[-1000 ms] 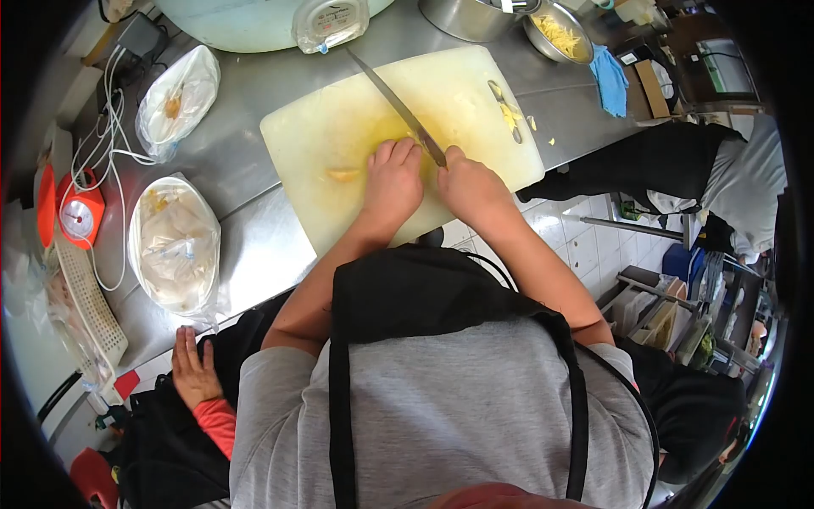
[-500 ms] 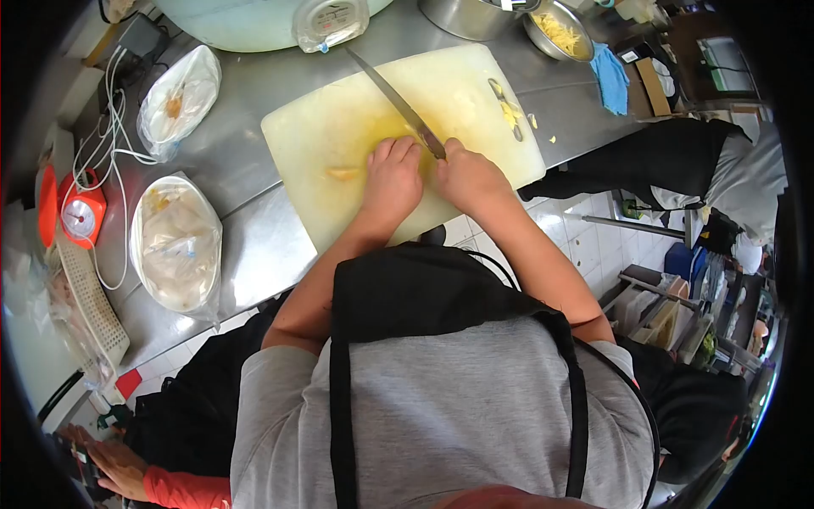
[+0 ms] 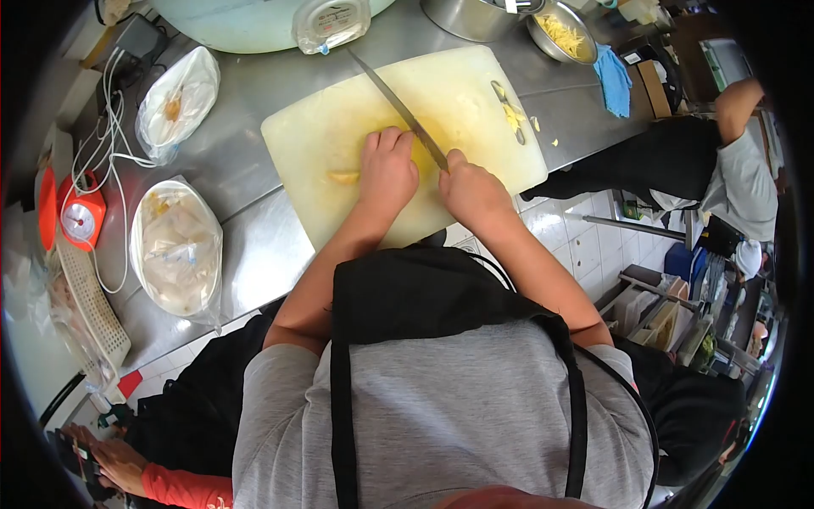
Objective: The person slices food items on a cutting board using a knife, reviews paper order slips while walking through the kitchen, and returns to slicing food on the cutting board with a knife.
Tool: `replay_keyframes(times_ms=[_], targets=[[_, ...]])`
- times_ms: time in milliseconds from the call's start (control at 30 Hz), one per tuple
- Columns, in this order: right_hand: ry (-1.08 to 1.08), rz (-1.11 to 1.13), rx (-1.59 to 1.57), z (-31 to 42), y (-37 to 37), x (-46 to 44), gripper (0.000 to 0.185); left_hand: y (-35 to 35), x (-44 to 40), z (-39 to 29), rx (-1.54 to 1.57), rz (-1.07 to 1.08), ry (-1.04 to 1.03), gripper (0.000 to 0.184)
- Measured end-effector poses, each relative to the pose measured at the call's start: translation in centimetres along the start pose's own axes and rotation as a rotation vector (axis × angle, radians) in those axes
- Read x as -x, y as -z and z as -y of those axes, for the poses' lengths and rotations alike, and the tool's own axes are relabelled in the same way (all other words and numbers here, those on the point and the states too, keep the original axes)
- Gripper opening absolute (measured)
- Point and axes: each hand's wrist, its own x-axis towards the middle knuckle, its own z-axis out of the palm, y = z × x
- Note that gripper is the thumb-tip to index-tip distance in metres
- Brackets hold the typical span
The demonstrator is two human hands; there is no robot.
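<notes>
Two bare hands on my remote feed. R hand is closed round the handle of a long, narrow grey steel knife, handle mostly hid in the fist. Blade slants up-left, tip past the far edge of a big off-white rectangular plastic cutting board. L hand is back-up on the board just beside the blade, fingers bent & close tog.; can't tell if anything's pinched under them.

Board's set at a slant, stained yellow mid-way. Small pale-yellow wedge lies L of L hand; yellow scraps in & by the slot at R end. Beneath: smooth, shiny stainless counter.

Further out, top R: round steel bowl w/ thin yellow strips, steel pot, crumpled blue cloth. Top: pale-green rounded tub. L side: white container in crinkly plastic, white oval tub, red dial scale w/ thin white cord looped in front, partly in the way. Lower L: co-worker's hand, red sleeve, well apart.
</notes>
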Motion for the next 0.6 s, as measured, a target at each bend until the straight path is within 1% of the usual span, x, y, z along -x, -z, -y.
replay_keyframes(times_ms=[133,233,333,600], targets=[[-0.008,-0.026,0.034,-0.1,-1.1,-0.8,0.024,0.1,-0.1,-0.1,-0.019,0.032,0.004,0.036],[0.023,-0.003,0.013,-0.3,-0.1,-1.3,0.024,0.2,-0.2,-0.3,-0.046,0.042,0.013,0.036],[0.050,0.022,0.055,-0.6,0.9,-1.4,0.024,0.1,0.0,-0.1,-0.039,0.027,0.001,0.035],[0.017,0.038,0.027,0.2,1.0,-0.2,0.025,-0.1,0.2,0.4,-0.050,0.002,-0.034,0.033]])
